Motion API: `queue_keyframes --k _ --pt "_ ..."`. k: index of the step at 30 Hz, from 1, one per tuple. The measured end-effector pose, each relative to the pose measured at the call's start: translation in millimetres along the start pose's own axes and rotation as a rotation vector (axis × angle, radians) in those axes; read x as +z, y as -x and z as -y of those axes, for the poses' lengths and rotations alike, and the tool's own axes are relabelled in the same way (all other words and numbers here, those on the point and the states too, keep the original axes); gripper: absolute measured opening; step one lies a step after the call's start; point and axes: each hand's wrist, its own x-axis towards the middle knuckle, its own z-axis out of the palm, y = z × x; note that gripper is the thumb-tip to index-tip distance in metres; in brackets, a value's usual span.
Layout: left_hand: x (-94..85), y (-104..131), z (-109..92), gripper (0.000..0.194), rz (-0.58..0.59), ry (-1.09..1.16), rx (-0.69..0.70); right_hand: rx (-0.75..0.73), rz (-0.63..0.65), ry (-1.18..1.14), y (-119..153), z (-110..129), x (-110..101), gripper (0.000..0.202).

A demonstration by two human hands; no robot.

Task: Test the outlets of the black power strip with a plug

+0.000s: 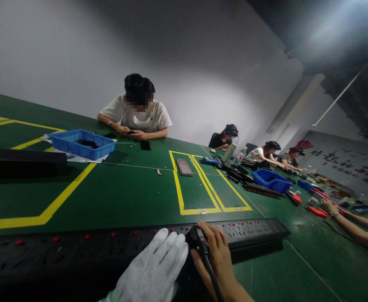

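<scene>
A long black power strip with a row of sockets and small red switches lies across the near side of the green table. My right hand, bare, grips a black power plug at the strip's face; its cord runs down toward me. Whether the prongs sit in a socket is hidden. My left hand, in a pale grey glove, rests on the strip just left of the plug, fingers stretched out side by side. Nothing shows in its grasp.
Beyond the strip, yellow tape marks rectangles on the table, with a pinkish phone-like object inside one. A blue tray stands at left beside a black bar. Another blue bin and tools lie right; several people sit around.
</scene>
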Motion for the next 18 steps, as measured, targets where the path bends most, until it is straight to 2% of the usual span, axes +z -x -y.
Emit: queue_keyframes --k 4,12,15,18 --pt "1.1 1.1 -0.9 0.041 -0.052 -0.002 -0.015 -0.003 0.002 0.008 1.0 0.1 -0.9 0.055" --pt "-9.7 1.7 3.3 0.046 0.023 0.059 0.002 0.032 -0.03 0.033 -3.4 -1.4 2.6 0.04" --pt "-3.3 3.9 0.9 0.051 0.06 0.094 -0.02 0.042 -0.034 0.028 -6.0 -1.2 3.0 0.033" --pt "7.6 8.3 -3.7 0.055 0.048 0.103 -0.043 0.068 -0.04 0.005 -7.9 0.0 1.0 0.027"
